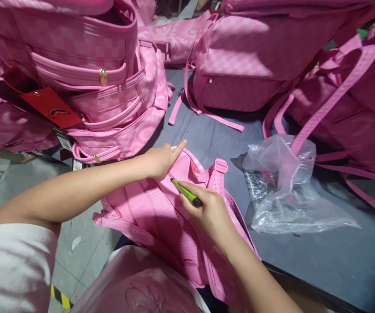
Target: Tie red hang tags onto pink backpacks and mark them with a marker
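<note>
A pink backpack [187,230] lies at the table's near edge and over my lap, its dotted padded back and straps facing up. My left hand [160,161] grips it by the top near the carry loop, one finger stretched out past the edge and the others partly hidden. In my right hand [209,208] is a small tool with a bright green and black handle [186,192]. Its thin tip points at the pink fabric just beside my left hand; the exact kind of tool does not show.
Stacked pink backpacks [109,100] with a red hang tag [55,106] rise at the left. More lie at the back, including a checked one [236,65], and at right a pile with loose straps [337,95]. A clear plastic bag [288,191] rests on the grey table [311,252].
</note>
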The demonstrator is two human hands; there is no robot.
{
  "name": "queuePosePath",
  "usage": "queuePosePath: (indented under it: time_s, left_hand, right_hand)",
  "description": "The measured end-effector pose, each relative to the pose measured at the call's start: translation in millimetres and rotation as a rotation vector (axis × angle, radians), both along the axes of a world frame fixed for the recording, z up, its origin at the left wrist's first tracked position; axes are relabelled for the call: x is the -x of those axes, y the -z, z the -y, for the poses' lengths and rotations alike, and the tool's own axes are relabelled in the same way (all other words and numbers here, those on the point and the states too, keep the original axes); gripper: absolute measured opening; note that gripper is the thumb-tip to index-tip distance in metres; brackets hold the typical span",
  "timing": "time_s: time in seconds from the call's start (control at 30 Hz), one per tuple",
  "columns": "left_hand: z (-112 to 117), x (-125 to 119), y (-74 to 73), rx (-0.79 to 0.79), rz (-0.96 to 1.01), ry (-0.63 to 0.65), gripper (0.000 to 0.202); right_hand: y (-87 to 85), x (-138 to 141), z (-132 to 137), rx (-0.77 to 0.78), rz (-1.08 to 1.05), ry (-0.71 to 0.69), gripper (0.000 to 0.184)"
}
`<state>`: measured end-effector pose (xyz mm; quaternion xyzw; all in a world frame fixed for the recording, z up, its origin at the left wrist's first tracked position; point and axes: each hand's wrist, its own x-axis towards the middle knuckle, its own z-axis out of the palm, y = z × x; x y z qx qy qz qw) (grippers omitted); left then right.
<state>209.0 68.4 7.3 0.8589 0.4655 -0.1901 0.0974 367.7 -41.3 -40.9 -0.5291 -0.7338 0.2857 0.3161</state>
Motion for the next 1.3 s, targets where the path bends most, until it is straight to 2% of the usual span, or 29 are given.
queuePosePath:
  time_s: [0.17,0.3,0.47,0.57,0.63,0.7,0.77,0.8,0.87,0.93,1.0,1.07,1.17,1.3]
  left_hand:
    - [-2,1,-2.6,0.020,-0.001,-0.003,0.108]
    - [-3,4,0.6,-0.021,-0.003,0.010,0.101]
    - [-10,5,7.2,-0.031,-0.032,0.030,0.098]
    - [-10,5,5.8,-0.030,-0.029,0.014,0.099]
    - [-9,6,3.4,-0.022,-0.017,-0.002,0.099]
    - [-7,5,0.7,-0.016,0.002,-0.009,0.097]
    - [-6,4,-2.2,0.005,0.018,-0.010,0.098]
    - [-5,3,-3.7,0.019,0.025,-0.005,0.099]
    - [-3,1,-6.4,0.048,0.036,0.000,0.104]
    - [-2,2,-7.9,0.062,0.050,0.002,0.106]
    - [-1,3,-8.1,0.052,0.059,-0.010,0.104]
    - [1,4,-7.5,0.031,0.056,-0.026,0.103]
    - [3,5,-7.0,0.005,0.050,-0.029,0.103]
    - [5,4,-8.4,-0.015,0.040,-0.027,0.100]
  right_hand:
    - [-4.7,7,-4,0.098,0.073,0.071,0.035]
    - [-12.4,12,-5,0.149,-0.052,0.030,0.034]
    - [-21.3,23,-9,0.120,-0.057,0.079,0.017]
    - [-35.6,5,4,-0.031,-0.135,0.098,0.015]
    - [-40.8,-31,26,-0.215,-0.208,0.264,0.018]
    - [-33.7,-84,54,-0.350,-0.175,0.638,0.017]
    - [-10.8,-144,78,-0.317,-0.042,1.020,0.016]
    - [5.9,-172,86,-0.203,0.048,1.082,0.019]
    - [44.0,-214,90,0.055,0.264,1.057,0.018]
    - [76.2,-231,81,0.132,0.404,0.953,0.017]
    - [91.5,-231,65,0.138,0.523,0.877,0.022]
    - [89.2,-223,50,0.156,0.644,0.822,0.034]
    - [72.1,-216,35,0.268,0.783,0.722,0.052]
    - [58.7,-212,31,0.463,0.882,0.674,0.037]
